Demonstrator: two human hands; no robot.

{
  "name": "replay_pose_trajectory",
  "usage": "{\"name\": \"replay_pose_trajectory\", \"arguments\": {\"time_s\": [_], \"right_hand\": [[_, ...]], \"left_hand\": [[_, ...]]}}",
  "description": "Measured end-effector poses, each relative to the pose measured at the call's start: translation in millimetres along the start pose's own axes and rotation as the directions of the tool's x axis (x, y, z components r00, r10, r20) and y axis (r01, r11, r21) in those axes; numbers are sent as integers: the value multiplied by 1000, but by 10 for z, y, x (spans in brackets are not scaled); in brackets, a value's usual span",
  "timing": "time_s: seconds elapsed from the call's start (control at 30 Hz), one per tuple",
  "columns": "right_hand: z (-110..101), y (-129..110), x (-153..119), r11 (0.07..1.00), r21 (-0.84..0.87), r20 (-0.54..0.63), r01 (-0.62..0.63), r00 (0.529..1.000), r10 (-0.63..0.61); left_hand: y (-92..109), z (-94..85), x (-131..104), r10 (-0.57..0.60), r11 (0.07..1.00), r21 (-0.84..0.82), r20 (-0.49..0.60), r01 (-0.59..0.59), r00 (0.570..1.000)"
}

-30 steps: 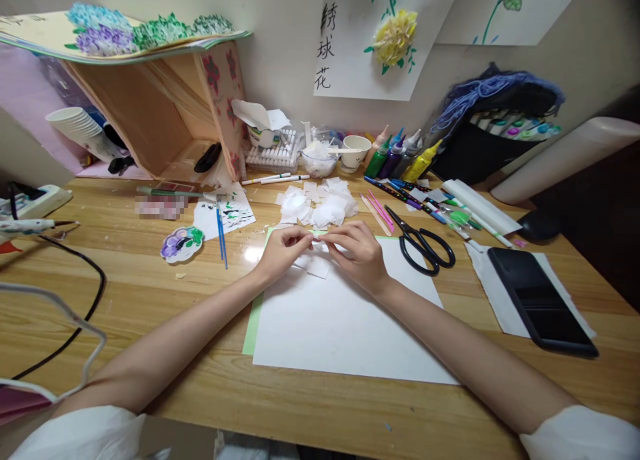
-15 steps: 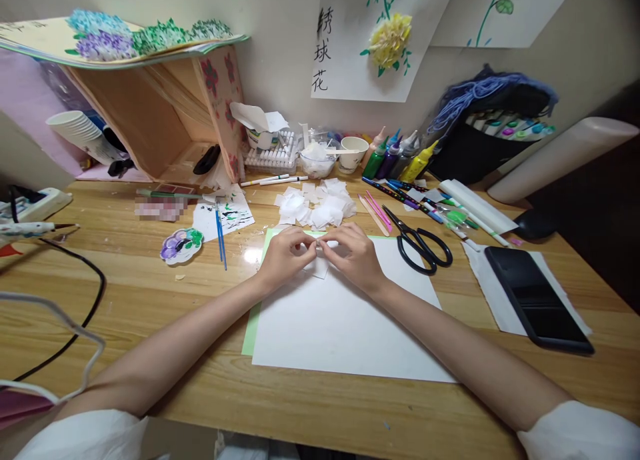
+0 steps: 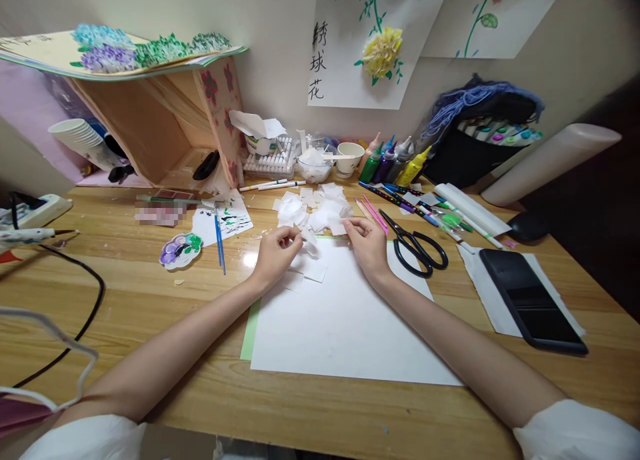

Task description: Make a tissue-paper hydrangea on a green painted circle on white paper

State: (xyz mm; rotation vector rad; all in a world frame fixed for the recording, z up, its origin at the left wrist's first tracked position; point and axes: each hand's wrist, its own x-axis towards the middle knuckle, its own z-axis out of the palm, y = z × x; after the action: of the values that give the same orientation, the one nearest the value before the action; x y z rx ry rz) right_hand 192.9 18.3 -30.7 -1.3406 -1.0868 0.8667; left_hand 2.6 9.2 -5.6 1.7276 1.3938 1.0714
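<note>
My left hand is closed in a pinch on a crumpled piece of thin white paper, held above the top of a large white sheet. To its right, my right hand pinches the edge of a small white paper square by the pile. The pile of white paper squares lies just beyond both hands. Under my left hand, a few loose squares rest on the sheet. A green sheet shows beneath the white one.
Black-handled scissors and pink sticks lie right of the pile. Farther right is a phone on a white cloth. On the left are a paint palette, blue brushes and a cable. Paint bottles stand behind.
My hands were together at a small paper piece and have moved apart. My right hand has gone right and taken hold of a paper square; my left keeps a piece. The view shifted slightly.
</note>
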Motion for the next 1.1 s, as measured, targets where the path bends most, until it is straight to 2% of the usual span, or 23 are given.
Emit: {"name": "replay_pose_trajectory", "arguments": {"time_s": [0.1,0.2,0.27,0.33,0.4,0.47,0.53,0.6,0.77,0.9,0.97,1.03,1.1], "right_hand": [[-16,36,40,999,-18,-26,35,999,-35],[-21,41,42,970,-158,13,183,983,-183],[-20,10,13,899,-321,24,298,952,-306],[-13,-48,-39,813,-434,52,388,912,-407],[0,-114,-101,750,-471,118,464,876,-468],[15,-167,-156,701,-475,203,532,841,-501],[28,-194,-193,672,-465,265,576,815,-515],[34,-200,-210,664,-456,293,593,804,-517],[28,-187,-200,659,-457,290,597,801,-525],[13,-197,-186,683,-432,356,589,807,-471],[9,-204,-185,690,-383,434,614,779,-452],[10,-202,-188,663,-342,516,666,723,-459],[18,-191,-191,620,-329,581,713,670,-462]], "left_hand": [[-117,-24,102,-79,996,-42,-99,75,992],[-214,-79,218,-129,991,-49,-140,123,982],[-225,-154,282,-112,992,49,-146,120,983],[-183,-263,328,-68,968,231,-133,98,989],[-102,-384,350,-32,908,416,-64,55,997],[-17,-481,347,-31,839,544,56,-5,998],[44,-526,327,-61,787,615,163,-53,985],[66,-519,298,-76,754,652,212,-84,974],[26,-442,265,-87,732,673,246,-105,965],[-16,-418,302,-62,786,608,261,-114,963],[-33,-408,328,-17,834,541,219,-107,976],[-34,-402,346,32,884,453,182,-113,983],[-2,-404,345,63,916,377,198,-135,978]]}}
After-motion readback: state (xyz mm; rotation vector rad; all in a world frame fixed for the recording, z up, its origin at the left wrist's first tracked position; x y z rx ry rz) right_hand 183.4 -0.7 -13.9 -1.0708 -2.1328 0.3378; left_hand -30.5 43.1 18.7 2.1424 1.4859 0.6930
